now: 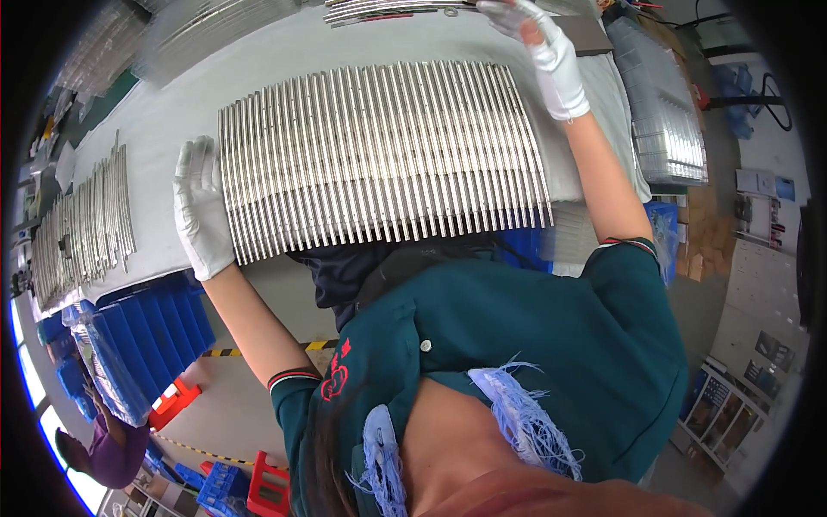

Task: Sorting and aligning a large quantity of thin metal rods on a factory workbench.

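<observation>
Beside the left edge of one neat row of silver metal rods [379, 155], the gloved left hand [202, 207] stands flat, fingers extended, gripping nothing. The gloved right hand [538, 47], half-open with no visible hold, is beyond the row's far right corner. This row looks evenly aligned; two other groups, the left-side rods [95, 215] and far-edge rods [379, 10], lie less orderly on the worktop [155, 164]. Each larger group holds dozens, too dense to count exactly.

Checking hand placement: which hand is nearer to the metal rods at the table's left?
Left. The left hand sits across a gap from those rods; the right hand is beyond the far right corner of the central rod row.
</observation>
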The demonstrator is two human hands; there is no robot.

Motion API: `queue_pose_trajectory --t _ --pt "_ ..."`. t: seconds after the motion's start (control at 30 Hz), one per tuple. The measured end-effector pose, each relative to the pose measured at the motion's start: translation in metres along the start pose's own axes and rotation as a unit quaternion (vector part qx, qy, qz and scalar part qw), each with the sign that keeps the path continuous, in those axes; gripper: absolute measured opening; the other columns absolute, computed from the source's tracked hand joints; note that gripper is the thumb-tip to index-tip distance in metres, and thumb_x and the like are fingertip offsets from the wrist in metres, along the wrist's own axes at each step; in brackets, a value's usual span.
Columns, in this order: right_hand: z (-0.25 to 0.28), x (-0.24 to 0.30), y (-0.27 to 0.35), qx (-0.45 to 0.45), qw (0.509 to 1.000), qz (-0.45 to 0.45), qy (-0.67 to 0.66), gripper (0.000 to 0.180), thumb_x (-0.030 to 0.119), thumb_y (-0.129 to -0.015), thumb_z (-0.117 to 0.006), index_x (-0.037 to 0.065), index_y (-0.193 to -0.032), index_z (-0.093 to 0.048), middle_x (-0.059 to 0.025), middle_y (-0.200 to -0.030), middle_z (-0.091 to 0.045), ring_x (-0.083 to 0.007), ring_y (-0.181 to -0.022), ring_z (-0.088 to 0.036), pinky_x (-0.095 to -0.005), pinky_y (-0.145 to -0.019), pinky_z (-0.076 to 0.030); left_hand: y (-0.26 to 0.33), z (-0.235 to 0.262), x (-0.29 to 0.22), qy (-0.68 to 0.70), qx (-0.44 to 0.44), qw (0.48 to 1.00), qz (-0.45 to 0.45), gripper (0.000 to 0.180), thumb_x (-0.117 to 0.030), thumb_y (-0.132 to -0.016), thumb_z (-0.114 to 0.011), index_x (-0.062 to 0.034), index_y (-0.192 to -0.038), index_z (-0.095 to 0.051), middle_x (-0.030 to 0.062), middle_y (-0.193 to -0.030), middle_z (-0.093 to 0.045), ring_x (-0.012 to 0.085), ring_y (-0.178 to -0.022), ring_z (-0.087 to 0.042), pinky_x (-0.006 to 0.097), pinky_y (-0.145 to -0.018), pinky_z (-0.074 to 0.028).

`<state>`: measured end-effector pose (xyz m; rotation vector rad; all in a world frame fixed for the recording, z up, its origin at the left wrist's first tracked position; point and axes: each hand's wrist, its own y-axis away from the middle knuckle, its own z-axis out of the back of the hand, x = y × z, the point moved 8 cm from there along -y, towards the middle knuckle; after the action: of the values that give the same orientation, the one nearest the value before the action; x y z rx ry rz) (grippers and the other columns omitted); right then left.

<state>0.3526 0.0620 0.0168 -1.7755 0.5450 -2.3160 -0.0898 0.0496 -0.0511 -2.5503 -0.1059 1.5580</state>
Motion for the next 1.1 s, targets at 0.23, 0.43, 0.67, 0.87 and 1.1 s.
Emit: queue_pose_trajectory --t 0.23,0.43,0.67,0.87,1.1 --pt "-0.052 0.022 0.070 0.347 0.805 0.213 0.431 0.069 0.043 -0.079 -0.062 0.010 -0.137 -0.042 -0.0119 -0.141 -0.040 -0.0304 -0.134 -0.032 -0.0437 -0.114 -0.020 -0.001 -0.002 0.000 -0.022 -0.015 1.000 0.003 0.052 -0.031 -0.097 -0.043 0.0020 -0.136 -0.038 0.0186 -0.140 -0.040 0.0295 -0.133 -0.033 0.043 -0.113 -0.023" --pt "-0.087 0.024 0.078 0.379 0.784 0.247 0.424 0.067 0.043 -0.083 -0.058 0.009 -0.138 -0.040 -0.0126 -0.143 -0.037 -0.0292 -0.135 -0.030 -0.0427 -0.114 -0.019 -0.002 -0.009 -0.003 -0.036 -0.003 0.999 -0.003 0.049 -0.028 -0.098 -0.041 0.0022 -0.136 -0.039 0.0173 -0.139 -0.041 0.0296 -0.132 -0.034 0.042 -0.113 -0.024" --pt "-0.065 0.015 0.038 0.266 0.877 0.205 0.343 0.072 0.058 -0.090 -0.037 0.010 -0.143 -0.031 -0.0128 -0.145 -0.036 -0.0317 -0.136 -0.028 -0.0422 -0.114 -0.016 -0.005 -0.006 -0.003 -0.025 0.011 0.999 -0.024 0.052 -0.032 -0.096 -0.044 0.0026 -0.135 -0.040 0.0177 -0.138 -0.042 0.0306 -0.132 -0.034 0.043 -0.114 -0.022" --pt "-0.086 0.022 0.031 0.336 0.829 0.193 0.403 0.064 0.043 -0.092 -0.045 -0.003 -0.136 -0.038 -0.0254 -0.145 -0.028 -0.0360 -0.137 -0.023 -0.0442 -0.113 -0.016 -0.004 0.001 -0.001 0.007 -0.023 1.000 0.004 0.054 -0.034 -0.096 -0.045 0.0036 -0.135 -0.038 0.0202 -0.138 -0.041 0.0314 -0.133 -0.032 0.044 -0.115 -0.019" --pt "-0.099 0.010 0.055 0.342 0.790 0.267 0.433 0.071 0.038 -0.080 -0.061 0.009 -0.140 -0.036 -0.0153 -0.147 -0.029 -0.0328 -0.138 -0.022 -0.0457 -0.115 -0.013 -0.007 0.005 0.003 0.003 -0.011 1.000 0.010 0.057 -0.037 -0.096 -0.045 0.0031 -0.136 -0.036 0.0218 -0.140 -0.038 0.0320 -0.135 -0.029 0.044 -0.115 -0.018"
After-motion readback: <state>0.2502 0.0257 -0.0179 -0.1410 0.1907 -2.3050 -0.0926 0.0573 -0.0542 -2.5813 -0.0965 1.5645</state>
